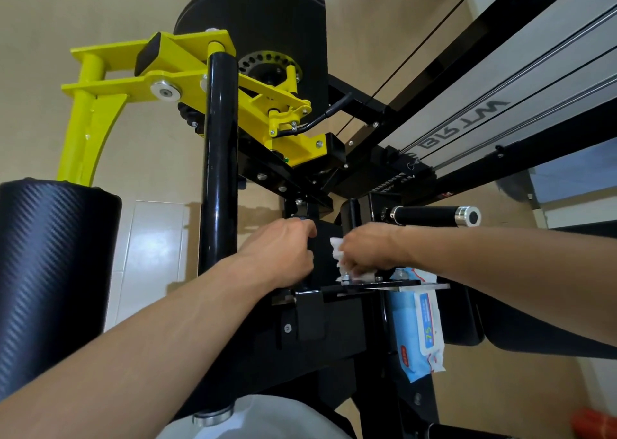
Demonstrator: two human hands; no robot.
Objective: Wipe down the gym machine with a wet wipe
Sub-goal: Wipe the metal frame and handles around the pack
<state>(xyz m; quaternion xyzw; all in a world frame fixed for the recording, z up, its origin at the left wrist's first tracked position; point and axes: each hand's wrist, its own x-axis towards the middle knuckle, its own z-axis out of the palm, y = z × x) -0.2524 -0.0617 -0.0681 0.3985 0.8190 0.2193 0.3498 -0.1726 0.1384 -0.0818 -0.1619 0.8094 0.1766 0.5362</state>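
A black and yellow gym machine (220, 145) fills the view. My right hand (370, 248) is shut on a crumpled white wet wipe (337, 250) and presses it on a black bracket block (325, 248) just above a flat metal plate (384, 284). My left hand (283, 251) grips the left side of the same black block, fingers curled around its edge. A blue and white wet wipe pack (417, 332) hangs off the plate's right end, below my right wrist.
A glossy black upright post (218, 158) stands just left of my left hand. A black padded roller (50, 271) is at the far left, a black handle bar with a silver cap (437, 216) above my right hand. Cables and weight-stack rails (500, 105) run upper right.
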